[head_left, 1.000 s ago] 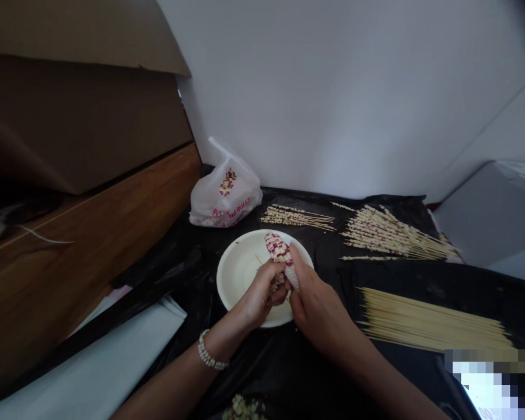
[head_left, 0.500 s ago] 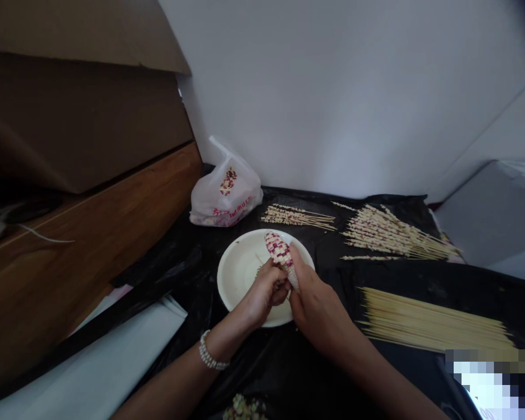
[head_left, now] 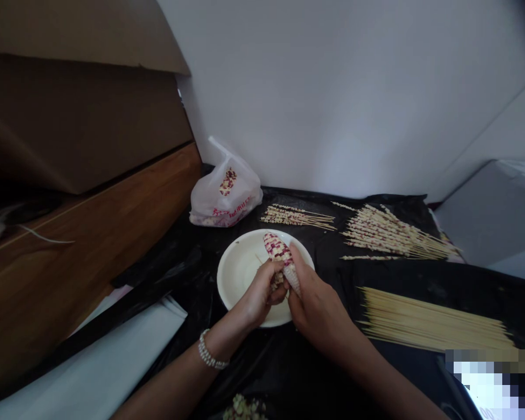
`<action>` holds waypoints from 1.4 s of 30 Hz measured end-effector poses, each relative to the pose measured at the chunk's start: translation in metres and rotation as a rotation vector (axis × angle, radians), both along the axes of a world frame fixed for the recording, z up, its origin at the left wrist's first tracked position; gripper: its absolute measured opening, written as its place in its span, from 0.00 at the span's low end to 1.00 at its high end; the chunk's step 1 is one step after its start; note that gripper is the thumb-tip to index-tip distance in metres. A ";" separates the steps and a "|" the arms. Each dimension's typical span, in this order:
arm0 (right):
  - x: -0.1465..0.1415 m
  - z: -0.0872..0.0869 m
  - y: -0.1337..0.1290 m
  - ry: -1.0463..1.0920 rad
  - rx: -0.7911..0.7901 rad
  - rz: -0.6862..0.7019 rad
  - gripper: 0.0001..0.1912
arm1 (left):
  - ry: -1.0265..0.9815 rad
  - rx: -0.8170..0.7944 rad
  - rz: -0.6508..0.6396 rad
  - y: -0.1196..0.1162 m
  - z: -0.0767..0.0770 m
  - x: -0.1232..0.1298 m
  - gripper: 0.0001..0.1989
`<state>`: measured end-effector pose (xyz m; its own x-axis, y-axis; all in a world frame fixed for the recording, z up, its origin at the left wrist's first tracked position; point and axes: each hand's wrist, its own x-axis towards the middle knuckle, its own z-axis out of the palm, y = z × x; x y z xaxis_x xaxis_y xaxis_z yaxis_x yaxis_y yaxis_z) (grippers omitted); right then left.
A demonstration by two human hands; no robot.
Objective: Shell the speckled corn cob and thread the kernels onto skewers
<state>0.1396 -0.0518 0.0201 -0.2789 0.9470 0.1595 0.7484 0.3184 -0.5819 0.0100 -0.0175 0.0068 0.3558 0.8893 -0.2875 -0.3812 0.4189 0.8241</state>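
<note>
Looks like kernel-picking to me: right hand [head_left: 317, 300] wrapped snugly round the part-bare corn cob [head_left: 278, 248] above the bowl [head_left: 234, 280]'s right edge, left hand [head_left: 259, 294] curled closed on what's probably a kernel-loaded skewer [head_left: 276, 280], so next pick wants a steady cob.

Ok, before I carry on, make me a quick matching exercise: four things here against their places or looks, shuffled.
1. corn ear
2. bowl
3. plastic bag
4. bare skewers

A. whitish, with red print
B. lying side by side, at the right
C. in the right hand
D. round, cream-coloured, under the corn ear

Pairs: 1-C, 2-D, 3-A, 4-B
</note>
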 end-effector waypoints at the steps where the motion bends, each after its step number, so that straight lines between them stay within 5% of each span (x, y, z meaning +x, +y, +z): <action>1: 0.000 0.000 0.000 0.004 -0.001 0.001 0.41 | -0.006 -0.002 -0.010 0.001 -0.001 -0.001 0.17; 14: 0.000 -0.007 0.001 0.015 0.076 0.054 0.42 | 0.010 -0.014 0.013 0.003 -0.003 -0.002 0.13; 20: 0.000 -0.007 -0.001 0.078 0.073 0.049 0.40 | 0.030 0.093 0.119 0.001 0.000 0.003 0.07; 26: 0.005 -0.007 0.002 0.123 0.124 0.035 0.41 | -0.051 0.113 0.024 0.002 0.000 -0.002 0.04; 42: 0.002 -0.006 0.001 0.025 0.112 0.024 0.42 | 0.110 0.125 0.066 0.001 -0.002 0.002 0.21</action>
<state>0.1416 -0.0505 0.0139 -0.2959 0.9160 0.2711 0.7252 0.4001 -0.5604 0.0120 -0.0162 0.0044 0.2679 0.9409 -0.2071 -0.3095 0.2876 0.9064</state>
